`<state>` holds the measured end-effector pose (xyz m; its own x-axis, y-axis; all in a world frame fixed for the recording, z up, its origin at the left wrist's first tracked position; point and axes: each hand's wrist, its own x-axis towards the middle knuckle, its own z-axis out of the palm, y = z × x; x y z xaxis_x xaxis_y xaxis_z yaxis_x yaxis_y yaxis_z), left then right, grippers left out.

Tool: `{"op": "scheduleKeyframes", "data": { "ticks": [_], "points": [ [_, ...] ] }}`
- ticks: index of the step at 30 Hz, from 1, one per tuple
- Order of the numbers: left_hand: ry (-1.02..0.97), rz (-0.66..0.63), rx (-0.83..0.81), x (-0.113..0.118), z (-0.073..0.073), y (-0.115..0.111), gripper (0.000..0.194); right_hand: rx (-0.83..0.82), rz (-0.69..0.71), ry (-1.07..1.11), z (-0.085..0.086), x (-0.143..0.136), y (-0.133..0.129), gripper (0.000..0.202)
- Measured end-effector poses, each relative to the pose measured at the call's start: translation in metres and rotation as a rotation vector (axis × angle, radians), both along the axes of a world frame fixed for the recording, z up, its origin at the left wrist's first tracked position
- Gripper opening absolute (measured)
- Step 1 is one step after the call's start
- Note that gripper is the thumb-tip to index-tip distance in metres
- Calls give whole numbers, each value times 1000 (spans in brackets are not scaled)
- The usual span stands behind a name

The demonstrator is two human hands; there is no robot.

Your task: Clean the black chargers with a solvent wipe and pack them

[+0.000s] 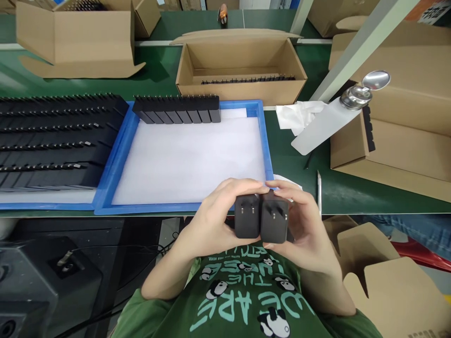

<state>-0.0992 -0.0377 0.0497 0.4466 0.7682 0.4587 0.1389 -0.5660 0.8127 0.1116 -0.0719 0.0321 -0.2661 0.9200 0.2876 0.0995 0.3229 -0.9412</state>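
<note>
Gripping two boxy, matte black adapters (247, 226) with metal prongs (274, 215), left hand (219, 213) and right hand (306, 229) curl around them.

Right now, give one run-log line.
left hand, right hand: holding two black boxy pronged plugs | middle blue rectangular tray: black plug row, far edge
</note>
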Motion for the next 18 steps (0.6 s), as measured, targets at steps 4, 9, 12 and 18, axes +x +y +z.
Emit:
{"op": "scheduleKeyframes", "data": {
  "ticks": [4,9,12,18],
  "points": [
    [33,87,92,-1,-7,2,82,22,-56,-97,-11,11,10,67],
    [-95,148,21,-3,-14,2,98,70,-203,-420,-36,20,29,59],
    [-127,206,-24,-4,-13,1,99,87,-210,-551,-42,21,34,56],
    [-160,207,-51,-3,-10,2,104,61,-67,-636,-39,27,35,68]
  ]
}}
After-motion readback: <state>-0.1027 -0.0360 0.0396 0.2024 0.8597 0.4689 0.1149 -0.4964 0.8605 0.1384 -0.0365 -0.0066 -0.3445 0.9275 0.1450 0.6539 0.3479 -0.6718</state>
